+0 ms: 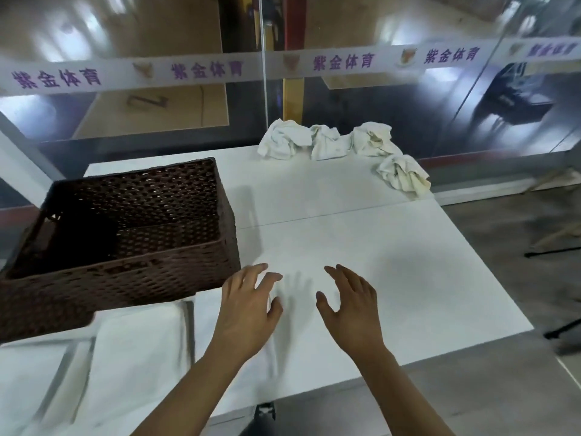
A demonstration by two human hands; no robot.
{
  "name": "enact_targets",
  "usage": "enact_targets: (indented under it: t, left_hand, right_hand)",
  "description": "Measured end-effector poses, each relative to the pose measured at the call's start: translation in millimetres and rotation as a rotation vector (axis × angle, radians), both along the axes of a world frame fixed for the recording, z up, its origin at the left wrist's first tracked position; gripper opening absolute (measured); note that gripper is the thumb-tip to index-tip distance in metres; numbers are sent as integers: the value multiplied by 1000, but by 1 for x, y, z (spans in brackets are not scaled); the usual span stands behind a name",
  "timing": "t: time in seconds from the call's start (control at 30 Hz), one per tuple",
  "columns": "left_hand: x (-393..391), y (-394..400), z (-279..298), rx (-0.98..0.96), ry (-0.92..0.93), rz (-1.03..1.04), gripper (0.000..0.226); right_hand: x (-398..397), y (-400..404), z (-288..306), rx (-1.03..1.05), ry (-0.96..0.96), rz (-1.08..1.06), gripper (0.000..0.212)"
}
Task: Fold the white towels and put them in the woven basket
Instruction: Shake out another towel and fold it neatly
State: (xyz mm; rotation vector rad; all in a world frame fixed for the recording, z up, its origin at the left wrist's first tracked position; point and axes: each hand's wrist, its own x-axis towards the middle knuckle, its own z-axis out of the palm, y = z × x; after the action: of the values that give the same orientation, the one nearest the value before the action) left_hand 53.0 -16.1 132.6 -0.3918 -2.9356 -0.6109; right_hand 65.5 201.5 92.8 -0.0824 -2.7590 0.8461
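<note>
Several crumpled white towels lie along the far edge of the white table (393, 247): one at the left (284, 139), one in the middle (328, 141), one to the right (372, 138), and one nearer the right edge (404, 176). A dark brown woven basket (132, 272) stands on the left of the table; its inside looks dark and bare. My left hand (246, 305) and my right hand (353, 305) hover side by side over the near part of the table, fingers spread and holding nothing. Both hands are far from the towels.
A glass wall with a white banner of purple characters (283, 64) runs right behind the table's far edge. A white cloth-like surface (125, 357) lies at the near left below the basket. A dark tripod leg (562, 330) stands on the floor at the right.
</note>
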Motion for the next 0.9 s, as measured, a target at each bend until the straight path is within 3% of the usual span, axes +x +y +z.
enact_targets:
  t: [0.63, 0.9]
  left_hand:
    - [-189, 165, -59, -59, -171, -68, 43]
    - [-258, 233, -109, -87, -266, 61, 47]
  right_hand:
    - [-169, 190, -39, 79, -195, -79, 55]
    - [-271, 284, -76, 58, -240, -18, 51]
